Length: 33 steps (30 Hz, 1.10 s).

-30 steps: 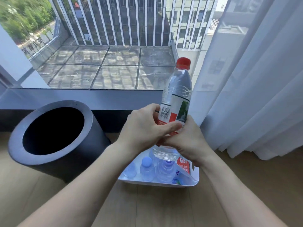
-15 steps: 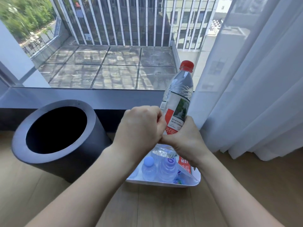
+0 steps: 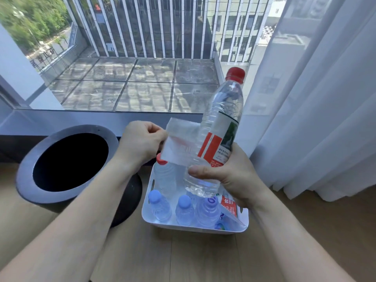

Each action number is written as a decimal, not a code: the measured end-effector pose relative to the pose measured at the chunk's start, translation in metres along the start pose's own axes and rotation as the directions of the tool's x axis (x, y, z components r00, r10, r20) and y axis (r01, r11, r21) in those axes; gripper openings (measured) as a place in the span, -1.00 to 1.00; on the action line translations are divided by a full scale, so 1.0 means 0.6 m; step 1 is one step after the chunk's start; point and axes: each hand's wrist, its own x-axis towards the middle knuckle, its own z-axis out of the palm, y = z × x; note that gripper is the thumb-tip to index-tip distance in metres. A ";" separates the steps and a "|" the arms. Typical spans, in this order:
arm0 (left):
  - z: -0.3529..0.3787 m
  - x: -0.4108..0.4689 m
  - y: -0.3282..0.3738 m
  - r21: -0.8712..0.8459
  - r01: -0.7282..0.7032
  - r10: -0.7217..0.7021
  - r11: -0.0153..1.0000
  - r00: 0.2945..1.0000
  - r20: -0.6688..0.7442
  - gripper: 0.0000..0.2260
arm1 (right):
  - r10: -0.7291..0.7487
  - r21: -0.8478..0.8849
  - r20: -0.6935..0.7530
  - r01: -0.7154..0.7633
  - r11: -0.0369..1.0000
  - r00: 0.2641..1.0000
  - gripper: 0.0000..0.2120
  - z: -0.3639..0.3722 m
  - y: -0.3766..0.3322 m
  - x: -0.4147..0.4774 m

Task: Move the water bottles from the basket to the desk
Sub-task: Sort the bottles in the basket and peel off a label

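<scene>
Right hand [image 3: 230, 180] gripped clear plastic red-capped water bottle [image 3: 221, 110]; left hand [image 3: 140, 143] pinched its loose translucent label flap [image 3: 179, 143]. Best approach seemed: pull slow w/ bottle steady.

Single head view, looking forward and down, close over the hands [image 3: 183, 159] and basket [image 3: 195, 226], facing the window [image 3: 132, 58].
</scene>
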 end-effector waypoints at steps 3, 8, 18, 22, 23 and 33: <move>-0.023 0.004 -0.001 -0.053 -0.072 0.066 0.996 0.992 -0.112 -0.85 | -0.012 -0.093 -0.021 0.010 0.996 1.000 -0.29 0.004 0.008 -0.001; -0.006 -0.028 0.047 -0.206 -0.159 0.200 0.966 0.959 0.200 -0.48 | -0.064 -0.308 -0.098 0.031 0.951 0.993 -0.26 0.005 0.021 -0.002; 0.030 -0.043 0.063 -0.288 -0.030 0.106 0.957 0.962 0.251 -0.45 | -0.054 -0.357 0.041 0.065 0.932 0.998 -0.31 -0.002 0.027 -0.019; 0.007 -0.034 0.058 -0.397 -0.060 0.190 0.916 0.936 0.297 -0.39 | 0.287 0.216 0.139 -0.312 0.925 0.948 -0.30 -0.031 0.014 0.004; 0.004 -0.032 0.057 -0.422 -0.062 0.216 0.905 0.920 0.327 -0.36 | 0.385 0.290 0.185 -0.425 0.858 0.904 -0.25 -0.040 0.014 0.008; -0.006 -0.032 0.043 -0.457 -0.050 0.241 0.888 0.897 0.370 -0.41 | 0.372 0.447 0.125 -0.387 0.807 0.920 -0.79 -0.036 0.014 0.011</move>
